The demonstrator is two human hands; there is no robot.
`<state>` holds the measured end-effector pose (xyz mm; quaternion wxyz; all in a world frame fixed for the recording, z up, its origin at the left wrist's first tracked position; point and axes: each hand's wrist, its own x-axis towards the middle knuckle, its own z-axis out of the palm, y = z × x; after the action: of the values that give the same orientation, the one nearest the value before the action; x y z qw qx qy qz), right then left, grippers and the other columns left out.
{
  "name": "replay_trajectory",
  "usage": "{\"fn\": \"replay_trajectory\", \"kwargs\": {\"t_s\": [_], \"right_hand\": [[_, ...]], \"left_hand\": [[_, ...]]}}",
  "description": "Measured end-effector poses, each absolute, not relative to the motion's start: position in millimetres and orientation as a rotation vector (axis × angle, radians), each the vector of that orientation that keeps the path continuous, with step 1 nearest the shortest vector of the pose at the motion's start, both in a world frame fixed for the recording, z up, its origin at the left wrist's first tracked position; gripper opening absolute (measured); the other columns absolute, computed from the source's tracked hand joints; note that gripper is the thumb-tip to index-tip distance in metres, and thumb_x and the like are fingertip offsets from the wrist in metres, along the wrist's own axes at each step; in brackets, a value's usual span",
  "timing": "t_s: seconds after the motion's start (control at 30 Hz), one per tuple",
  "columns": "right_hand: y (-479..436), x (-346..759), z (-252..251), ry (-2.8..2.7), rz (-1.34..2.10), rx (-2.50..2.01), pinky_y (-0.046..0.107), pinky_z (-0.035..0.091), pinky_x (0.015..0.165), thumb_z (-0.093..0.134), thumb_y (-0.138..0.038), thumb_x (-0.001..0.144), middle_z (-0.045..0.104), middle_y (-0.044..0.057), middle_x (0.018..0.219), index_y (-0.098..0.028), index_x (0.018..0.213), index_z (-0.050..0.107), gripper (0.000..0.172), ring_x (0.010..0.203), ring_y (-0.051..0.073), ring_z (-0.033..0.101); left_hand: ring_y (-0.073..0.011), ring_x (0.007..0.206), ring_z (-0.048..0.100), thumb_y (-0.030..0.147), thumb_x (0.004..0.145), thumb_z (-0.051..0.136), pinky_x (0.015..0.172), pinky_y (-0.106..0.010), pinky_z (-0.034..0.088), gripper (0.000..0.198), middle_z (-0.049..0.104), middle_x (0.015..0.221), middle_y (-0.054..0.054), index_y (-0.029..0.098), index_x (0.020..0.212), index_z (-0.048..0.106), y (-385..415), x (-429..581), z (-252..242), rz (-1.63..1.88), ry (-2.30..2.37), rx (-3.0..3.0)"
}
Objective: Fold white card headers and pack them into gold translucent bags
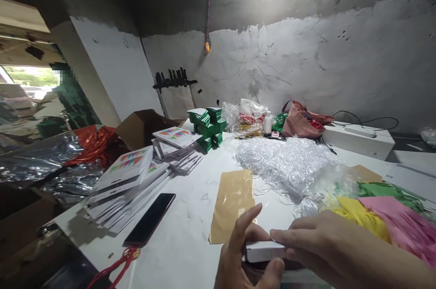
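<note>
A small white box (265, 251) is at the bottom of the view, near the front edge of the table. My left hand (235, 257) is closed around its left side, the thumb along the near side and the index finger raised behind. On its right end my right hand (316, 241) has its fingers pressed together, with the fingertips at the top corner. Something dark and partly clear lies under the box, mostly hidden by my hands. A brown, shiny flat sheet (233, 205) lies just beyond my left hand.
Leaning stacks of white packets with coloured pennants (129, 166) and a dark phone (150, 218) with a red cord are at left. Green bundles (207, 125) stand behind. A heap of white string (286, 166) and yellow and pink pieces (398, 221) lie at right.
</note>
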<state>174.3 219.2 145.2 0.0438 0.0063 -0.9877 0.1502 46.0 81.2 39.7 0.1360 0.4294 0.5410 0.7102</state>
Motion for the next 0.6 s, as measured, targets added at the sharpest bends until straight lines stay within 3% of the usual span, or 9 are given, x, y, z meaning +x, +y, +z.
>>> {"fn": "replay_trajectory", "kwargs": {"t_s": [0.1,0.17,0.33,0.47,0.6], "right_hand": [[224.7,173.6,144.3,-3.041,0.418,0.076,0.025,0.034,0.045,0.059,-0.017,0.097,0.072,-0.002,0.077,-0.034,0.131,0.061,0.038,0.053,0.012,0.062],[225.4,173.9,141.6,-3.027,0.319,0.146,0.027,0.031,0.043,0.057,-0.020,0.099,0.071,-0.002,0.074,-0.030,0.129,0.061,0.033,0.049,0.012,0.058],[217.3,172.4,134.4,-2.938,0.143,0.211,0.028,0.033,0.040,0.060,-0.017,0.095,0.071,0.001,0.075,-0.021,0.123,0.062,0.029,0.047,0.013,0.057],[221.8,178.5,143.8,-2.952,0.344,0.156,0.025,0.036,0.045,0.053,-0.020,0.100,0.070,0.000,0.076,-0.023,0.109,0.065,0.015,0.052,0.012,0.059],[243.6,197.6,154.5,-2.997,0.513,0.085,0.023,0.037,0.053,0.046,-0.025,0.105,0.066,-0.003,0.077,-0.025,0.099,0.066,0.021,0.062,0.010,0.056]], "left_hand": [[-0.0188,0.086,0.067,0.030,0.080,0.072,0.075,-0.025,0.058,0.068,0.066,0.100,-0.002,0.035,0.142,0.044,81.9,52.3,45.6,2.098,1.497,1.265],[-0.0191,0.086,0.066,0.031,0.082,0.071,0.071,-0.024,0.060,0.069,0.064,0.102,-0.003,0.035,0.144,0.040,83.0,55.6,48.1,2.116,1.500,1.239],[-0.0171,0.080,0.066,0.052,0.086,0.068,0.067,-0.022,0.059,0.066,0.066,0.097,-0.001,0.038,0.144,0.039,86.9,56.3,43.6,2.169,1.569,1.199],[-0.0163,0.081,0.064,0.054,0.087,0.066,0.061,-0.018,0.057,0.060,0.068,0.093,0.000,0.037,0.141,0.044,88.3,52.3,39.8,2.189,1.702,1.195],[-0.0153,0.074,0.063,0.050,0.089,0.065,0.053,-0.017,0.056,0.052,0.066,0.093,0.000,0.036,0.136,0.049,91.5,48.0,39.1,2.183,1.830,1.161]]}}
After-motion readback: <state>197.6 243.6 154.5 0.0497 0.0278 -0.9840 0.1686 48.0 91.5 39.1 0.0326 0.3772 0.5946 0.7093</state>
